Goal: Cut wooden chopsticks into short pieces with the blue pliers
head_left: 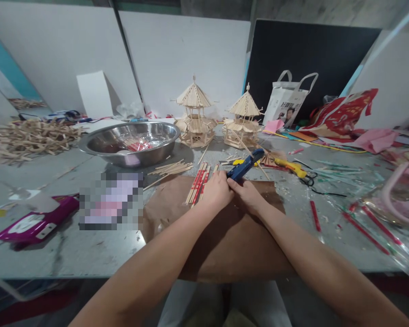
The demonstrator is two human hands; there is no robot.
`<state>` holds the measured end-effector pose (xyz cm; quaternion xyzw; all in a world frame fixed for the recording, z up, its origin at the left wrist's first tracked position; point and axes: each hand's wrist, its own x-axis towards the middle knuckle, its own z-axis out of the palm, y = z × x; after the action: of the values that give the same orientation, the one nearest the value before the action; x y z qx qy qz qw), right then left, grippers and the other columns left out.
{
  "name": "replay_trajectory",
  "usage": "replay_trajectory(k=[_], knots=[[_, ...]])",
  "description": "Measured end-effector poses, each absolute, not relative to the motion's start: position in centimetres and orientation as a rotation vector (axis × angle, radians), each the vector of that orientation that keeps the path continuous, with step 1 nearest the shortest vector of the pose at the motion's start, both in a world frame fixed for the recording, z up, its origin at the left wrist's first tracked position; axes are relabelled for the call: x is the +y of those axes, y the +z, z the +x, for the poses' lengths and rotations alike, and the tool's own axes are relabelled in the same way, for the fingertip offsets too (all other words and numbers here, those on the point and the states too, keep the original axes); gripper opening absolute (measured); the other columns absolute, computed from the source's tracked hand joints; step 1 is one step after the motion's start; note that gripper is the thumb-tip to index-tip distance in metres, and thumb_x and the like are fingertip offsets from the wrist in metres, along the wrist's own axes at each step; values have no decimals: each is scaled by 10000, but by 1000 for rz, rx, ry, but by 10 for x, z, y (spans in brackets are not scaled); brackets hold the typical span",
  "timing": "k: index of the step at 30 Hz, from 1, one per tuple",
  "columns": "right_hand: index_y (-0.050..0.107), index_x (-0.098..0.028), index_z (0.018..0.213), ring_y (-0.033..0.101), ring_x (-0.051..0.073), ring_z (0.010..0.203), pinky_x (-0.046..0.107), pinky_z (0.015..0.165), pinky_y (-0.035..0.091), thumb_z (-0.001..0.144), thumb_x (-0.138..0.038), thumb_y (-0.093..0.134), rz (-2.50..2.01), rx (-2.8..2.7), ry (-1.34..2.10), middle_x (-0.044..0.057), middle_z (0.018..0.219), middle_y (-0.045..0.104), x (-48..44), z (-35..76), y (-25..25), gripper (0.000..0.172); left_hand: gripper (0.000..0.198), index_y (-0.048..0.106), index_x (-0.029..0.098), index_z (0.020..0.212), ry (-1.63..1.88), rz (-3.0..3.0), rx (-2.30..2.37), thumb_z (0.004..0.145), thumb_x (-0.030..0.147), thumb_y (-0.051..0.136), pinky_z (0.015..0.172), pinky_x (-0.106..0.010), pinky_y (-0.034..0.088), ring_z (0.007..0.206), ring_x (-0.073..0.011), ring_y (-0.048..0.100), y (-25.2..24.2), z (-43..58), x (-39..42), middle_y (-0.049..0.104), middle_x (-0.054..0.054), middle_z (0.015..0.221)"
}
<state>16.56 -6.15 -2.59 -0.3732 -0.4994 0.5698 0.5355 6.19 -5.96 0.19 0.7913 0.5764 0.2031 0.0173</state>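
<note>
Both my hands meet over a brown paper sheet on the grey table. My right hand is closed around the handle of a blue glue gun, whose nozzle points away to the upper right. My left hand is closed beside it, its fingers curled; what it holds is hidden. A bundle of red-and-tan sticks lies just left of my left hand.
Two stick pagoda models stand at the back. A steel bowl sits left, a heap of sticks far left. Yellow-handled tool, red sticks and plastic wrappers lie right. A magenta packet lies front left.
</note>
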Motion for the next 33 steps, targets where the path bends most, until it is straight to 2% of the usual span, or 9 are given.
replay_trajectory(k=[3,9,17,27,33], knots=[[582,-147,890,552,182,862,308,801,394,602,-387,622,-892,-1159,1391,49,895,632,-59,168,-28,377,252,492,150,920,522,2508,1838,712,266,411,695,-294,420,837,-205,533,3,61,-57,552,-91,896],[610,-135,844,556,191,852,316,792,394,573,-408,635,-955,-1101,1389,56,846,646,-56,168,-35,385,268,530,150,877,358,2528,1842,723,297,368,648,-311,437,761,-219,572,7,62,-54,597,-94,782],[620,-121,791,579,198,798,322,756,415,514,-422,672,-997,-969,1485,73,755,657,-53,166,-39,413,294,555,154,870,299,2487,1830,706,303,362,633,-302,452,772,-226,586,5,64,-49,618,-101,785],[613,-109,760,582,199,768,320,742,422,513,-463,657,-1022,-975,1499,75,705,654,-57,164,-32,434,312,556,140,884,226,2462,1824,729,317,351,675,-287,444,796,-207,580,3,65,-45,608,-115,829],[619,-100,775,585,194,744,314,736,423,510,-472,654,-1036,-970,1509,73,685,652,-59,164,-30,459,319,557,141,884,227,2490,1796,733,316,338,652,-309,444,788,-225,580,0,65,-42,606,-126,819]])
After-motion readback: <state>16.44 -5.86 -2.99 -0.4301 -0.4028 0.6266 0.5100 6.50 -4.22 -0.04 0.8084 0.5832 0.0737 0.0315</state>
